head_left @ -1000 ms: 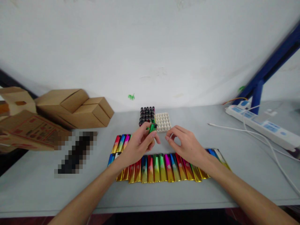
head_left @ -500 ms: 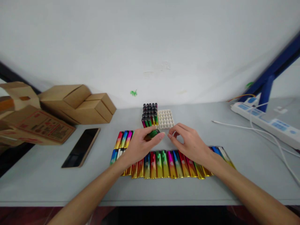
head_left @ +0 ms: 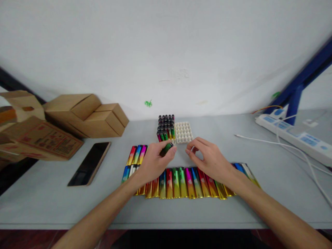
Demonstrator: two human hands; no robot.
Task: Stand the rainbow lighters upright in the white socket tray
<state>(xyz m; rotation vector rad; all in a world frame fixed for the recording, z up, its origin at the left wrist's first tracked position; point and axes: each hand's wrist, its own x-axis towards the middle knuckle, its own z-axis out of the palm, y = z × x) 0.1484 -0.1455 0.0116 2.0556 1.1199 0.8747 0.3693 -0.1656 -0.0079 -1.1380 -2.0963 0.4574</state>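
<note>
My left hand [head_left: 153, 159] is closed around a green lighter [head_left: 166, 148], which pokes out between thumb and fingers. My right hand [head_left: 207, 157] hovers to its right, thumb and fingertips brought together in a curled pinch; no object shows in it. Beneath both hands runs a row of shiny, multicoloured lighters [head_left: 183, 183] lying side by side, partly covered by the hands and forearms. A shorter group of lighters [head_left: 136, 154] lies beyond the row's left end. Behind my left hand, a block of upright lighters [head_left: 166, 126] with black tops stands beside a white tray of small round pockets [head_left: 184, 132].
A phone [head_left: 89, 164] lies at the left. Cardboard boxes [head_left: 85, 116] and an opened printed carton [head_left: 44, 140] stand behind it. On the right are a white power strip [head_left: 295, 135], a white cable [head_left: 269, 139] and a blue metal frame [head_left: 295, 93]. A pale wall closes off the back.
My left hand's thumb has drawn in against the green lighter, which has shifted slightly left. My right hand has stayed almost in place.
</note>
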